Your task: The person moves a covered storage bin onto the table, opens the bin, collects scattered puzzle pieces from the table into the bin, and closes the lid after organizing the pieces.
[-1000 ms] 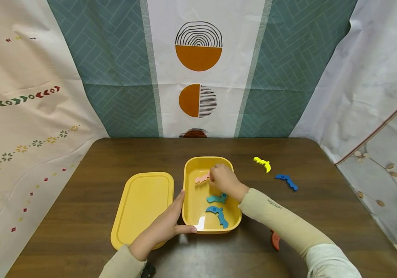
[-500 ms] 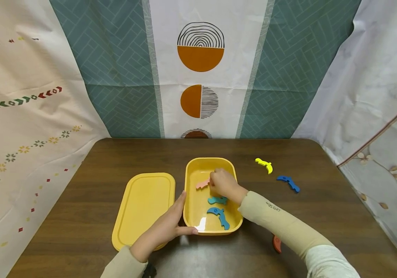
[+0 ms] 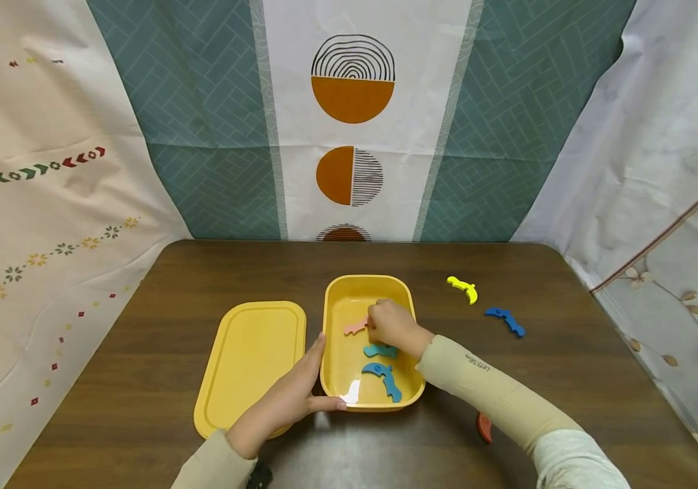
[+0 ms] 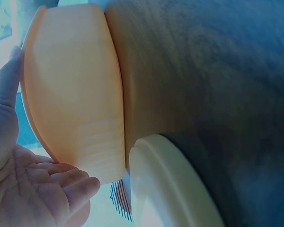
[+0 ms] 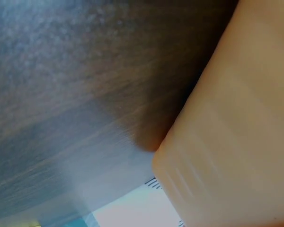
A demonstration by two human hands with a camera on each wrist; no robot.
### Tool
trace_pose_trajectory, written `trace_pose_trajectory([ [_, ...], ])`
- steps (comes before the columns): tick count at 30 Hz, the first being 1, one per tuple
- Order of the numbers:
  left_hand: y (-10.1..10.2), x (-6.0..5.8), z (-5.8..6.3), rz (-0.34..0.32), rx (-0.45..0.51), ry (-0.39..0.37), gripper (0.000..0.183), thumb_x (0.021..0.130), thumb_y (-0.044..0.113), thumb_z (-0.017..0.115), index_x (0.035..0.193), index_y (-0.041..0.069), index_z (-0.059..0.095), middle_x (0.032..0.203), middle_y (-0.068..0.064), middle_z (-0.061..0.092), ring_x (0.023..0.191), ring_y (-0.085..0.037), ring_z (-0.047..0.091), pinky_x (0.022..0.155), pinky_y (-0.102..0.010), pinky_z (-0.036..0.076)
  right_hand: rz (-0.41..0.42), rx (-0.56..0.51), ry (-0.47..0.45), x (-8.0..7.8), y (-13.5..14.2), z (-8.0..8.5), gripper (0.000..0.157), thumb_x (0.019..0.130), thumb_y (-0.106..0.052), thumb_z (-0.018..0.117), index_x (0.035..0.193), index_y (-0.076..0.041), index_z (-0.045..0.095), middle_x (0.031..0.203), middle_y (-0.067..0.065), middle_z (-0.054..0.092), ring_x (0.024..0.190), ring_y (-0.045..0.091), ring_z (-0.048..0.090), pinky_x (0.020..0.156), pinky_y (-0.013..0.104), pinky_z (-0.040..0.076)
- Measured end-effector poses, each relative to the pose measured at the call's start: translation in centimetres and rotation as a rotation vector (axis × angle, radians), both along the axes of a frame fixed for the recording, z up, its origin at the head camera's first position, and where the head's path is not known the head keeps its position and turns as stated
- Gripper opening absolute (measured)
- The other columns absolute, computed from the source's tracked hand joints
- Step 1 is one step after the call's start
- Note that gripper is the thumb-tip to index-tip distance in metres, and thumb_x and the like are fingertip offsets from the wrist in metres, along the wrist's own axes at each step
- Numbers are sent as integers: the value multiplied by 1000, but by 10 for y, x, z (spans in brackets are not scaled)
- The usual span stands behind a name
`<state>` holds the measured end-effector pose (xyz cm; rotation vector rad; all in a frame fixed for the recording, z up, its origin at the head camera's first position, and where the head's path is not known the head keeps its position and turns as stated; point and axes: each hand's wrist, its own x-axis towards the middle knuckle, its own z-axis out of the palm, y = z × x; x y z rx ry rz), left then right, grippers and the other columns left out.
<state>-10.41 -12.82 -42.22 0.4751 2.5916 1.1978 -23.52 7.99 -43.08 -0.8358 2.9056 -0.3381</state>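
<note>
A yellow plastic box (image 3: 338,387) stands on the wooden table. My left hand (image 3: 290,390) rests against its near-left corner, fingers straight along the side and thumb on the near rim. In the left wrist view, the thumb lies at the rim and the fingers touch the wall. Inside the box, my right hand (image 3: 393,326) has its fingers curled at a pink toy knife (image 3: 355,328), pinching its right end, which the hand hides. A teal toy knife (image 3: 379,350) and a blue toy knife (image 3: 385,380) with a curved blade lie nearer on the box floor.
Left of the box lies a flat yellow lid (image 3: 251,367), partly under the left arm. A bright yellow toy knife (image 3: 463,288) and a dark blue one (image 3: 505,320) lie to the right. A red piece (image 3: 484,428) is partly hidden by the right forearm. Curtains surround the table.
My right hand has moved slightly nearer within the box, and the pink toy knife has shifted and tilted a little with it. My left hand stays against the box.
</note>
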Motion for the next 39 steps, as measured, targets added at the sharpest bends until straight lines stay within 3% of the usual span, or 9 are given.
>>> trace_pose_trajectory([
  [14, 1, -1, 0, 4, -8, 14, 112, 76, 41, 77, 151, -2, 7, 157, -22, 12, 144, -35, 17, 112, -53, 23, -6, -7, 15, 2, 0, 2, 28, 83, -8, 67, 61, -11, 50, 62, 2, 42, 58, 15, 41, 53, 23, 34],
  [25, 1, 0, 0, -9, -19, 28, 111, 77, 38, 77, 151, -4, 7, 157, -23, 12, 144, -37, 17, 111, -54, 24, 6, -55, 96, 5, 0, 5, 16, 83, -12, 71, 75, -6, 59, 69, 4, 48, 62, 16, 43, 56, 26, 40],
  [28, 1, 0, 0, -13, -23, 32, 111, 77, 38, 77, 151, -4, 7, 156, -24, 12, 143, -37, 18, 110, -54, 24, -20, -91, 96, 5, 0, 11, 14, 85, -13, 69, 89, -1, 65, 79, 9, 55, 69, 20, 49, 63, 30, 48],
  [32, 2, 0, 0, -9, -25, 33, 111, 77, 39, 77, 151, -4, 7, 156, -25, 13, 143, -38, 19, 110, -55, 25, -63, -144, 106, 5, 3, 20, 30, 85, -16, 70, 108, 2, 64, 96, 14, 60, 83, 25, 56, 75, 38, 52],
  [39, 3, -1, -1, 7, -19, 26, 111, 76, 38, 78, 151, -5, 9, 156, -26, 13, 143, -39, 19, 110, -55, 25, -85, -207, 208, 2, 12, 27, 33, 85, -17, 71, 110, 2, 64, 104, 14, 61, 96, 27, 56, 86, 39, 51],
])
